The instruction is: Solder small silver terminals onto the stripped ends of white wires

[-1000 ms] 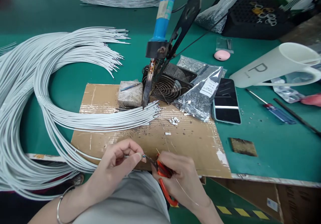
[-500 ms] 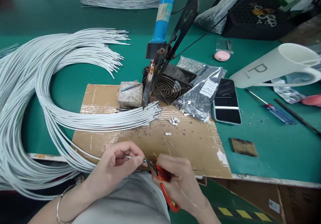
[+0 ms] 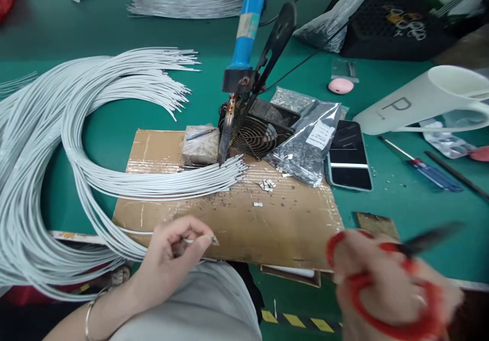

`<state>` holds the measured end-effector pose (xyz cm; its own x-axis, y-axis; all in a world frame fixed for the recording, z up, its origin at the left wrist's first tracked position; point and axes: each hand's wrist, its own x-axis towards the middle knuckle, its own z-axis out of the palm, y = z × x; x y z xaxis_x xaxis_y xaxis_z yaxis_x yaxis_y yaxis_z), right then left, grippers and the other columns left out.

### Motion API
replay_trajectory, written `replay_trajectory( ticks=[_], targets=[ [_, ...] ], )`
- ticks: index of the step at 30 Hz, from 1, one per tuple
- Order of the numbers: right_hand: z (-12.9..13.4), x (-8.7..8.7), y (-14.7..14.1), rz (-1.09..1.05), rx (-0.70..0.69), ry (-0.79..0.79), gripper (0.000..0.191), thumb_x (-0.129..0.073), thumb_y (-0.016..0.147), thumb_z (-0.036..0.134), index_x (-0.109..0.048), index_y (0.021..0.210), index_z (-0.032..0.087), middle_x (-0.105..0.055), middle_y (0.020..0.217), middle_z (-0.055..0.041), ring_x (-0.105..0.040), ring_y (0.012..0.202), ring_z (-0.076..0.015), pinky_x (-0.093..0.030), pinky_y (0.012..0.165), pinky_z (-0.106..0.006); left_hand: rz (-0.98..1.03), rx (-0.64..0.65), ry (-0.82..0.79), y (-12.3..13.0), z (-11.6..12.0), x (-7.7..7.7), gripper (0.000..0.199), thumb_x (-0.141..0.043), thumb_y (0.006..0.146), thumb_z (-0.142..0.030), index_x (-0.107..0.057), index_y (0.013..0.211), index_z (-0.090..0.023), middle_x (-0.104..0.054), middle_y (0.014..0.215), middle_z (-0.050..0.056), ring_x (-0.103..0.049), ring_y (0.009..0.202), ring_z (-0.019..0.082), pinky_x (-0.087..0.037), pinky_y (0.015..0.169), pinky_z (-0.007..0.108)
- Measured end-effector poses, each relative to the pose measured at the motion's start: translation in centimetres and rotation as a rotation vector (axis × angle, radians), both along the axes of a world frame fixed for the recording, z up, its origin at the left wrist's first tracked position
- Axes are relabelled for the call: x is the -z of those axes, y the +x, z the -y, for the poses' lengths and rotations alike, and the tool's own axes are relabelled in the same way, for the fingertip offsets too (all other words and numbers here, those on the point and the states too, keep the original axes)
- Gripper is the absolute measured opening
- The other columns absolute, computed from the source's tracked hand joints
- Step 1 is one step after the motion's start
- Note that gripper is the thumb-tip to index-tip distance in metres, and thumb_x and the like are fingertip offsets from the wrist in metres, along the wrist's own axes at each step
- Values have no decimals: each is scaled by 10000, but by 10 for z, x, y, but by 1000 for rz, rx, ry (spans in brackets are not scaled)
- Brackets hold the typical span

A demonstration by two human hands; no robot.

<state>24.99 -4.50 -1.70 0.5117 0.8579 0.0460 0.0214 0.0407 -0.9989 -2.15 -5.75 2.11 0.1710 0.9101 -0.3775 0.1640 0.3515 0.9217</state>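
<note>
Near the front edge of the cardboard (image 3: 298, 234), my left hand (image 3: 178, 254) pinches the end of a white cable (image 3: 189, 240); a small dark tip shows past the thumb. My right hand (image 3: 397, 285) is off to the right, blurred by motion, with its fingers through the red handles of a pair of scissors (image 3: 431, 239). The dark blades point right, away from the left hand. A bundle of white cables (image 3: 164, 184) lies across the cardboard, its ends under the tip of a blue soldering iron (image 3: 244, 40) held in a black stand.
A fan (image 3: 252, 135), a grey block (image 3: 200, 145) and a bag of small parts (image 3: 305, 142) sit behind the bundle. Small metal pieces (image 3: 266, 185) lie on the cardboard. To the right are a phone (image 3: 349, 158), a white mug (image 3: 412, 102), a screwdriver (image 3: 428, 170) and a brown pad (image 3: 376, 224).
My right hand has swung right with the scissors, away from the cable end, and the blades now point right. My left hand stays almost in place, still pinching the cable.
</note>
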Motion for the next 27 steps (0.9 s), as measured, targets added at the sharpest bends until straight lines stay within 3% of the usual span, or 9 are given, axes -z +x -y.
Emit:
replay_trajectory(
  ticks=[2,4,9,15,27],
  targets=[
    [4,1,-10,171,-187,-85,321,-834,774,147,-580,585,206,-487,552,31,-421,488,-114,-290,442,-265,64,-18,-35,1,-5,1,257,-631,989,-388,-706,869,-173,-514,649,-27,-347,553,110,-234,504,238],
    [6,4,-27,261,-319,-92,348,-827,779,150,-530,606,204,-443,587,40,-385,506,-103,-292,449,-255,109,-45,-47,3,-9,0,264,-636,998,-403,-692,875,-177,-474,651,-43,-311,558,107,-227,509,238],
    [4,8,-54,662,-646,131,379,-629,881,78,-356,658,218,-350,617,62,-326,524,-82,-268,476,-229,162,-58,-74,5,-11,-2,252,-641,1003,-406,-676,893,-182,-439,640,-59,-304,543,104,-221,494,243],
    [2,6,-58,719,-709,171,392,-573,859,70,-265,673,224,-311,612,68,-280,524,-79,-244,475,-223,213,-37,-101,5,-9,-3,241,-635,1016,-402,-662,914,-185,-438,653,-61,-283,559,103,-208,506,248],
    [1,7,-61,746,-719,194,378,-575,828,77,-273,661,230,-302,618,65,-276,523,-86,-235,471,-232,200,-33,-112,7,-8,-4,244,-637,1018,-405,-657,902,-191,-434,656,-61,-263,548,104,-206,501,256]
  ],
)
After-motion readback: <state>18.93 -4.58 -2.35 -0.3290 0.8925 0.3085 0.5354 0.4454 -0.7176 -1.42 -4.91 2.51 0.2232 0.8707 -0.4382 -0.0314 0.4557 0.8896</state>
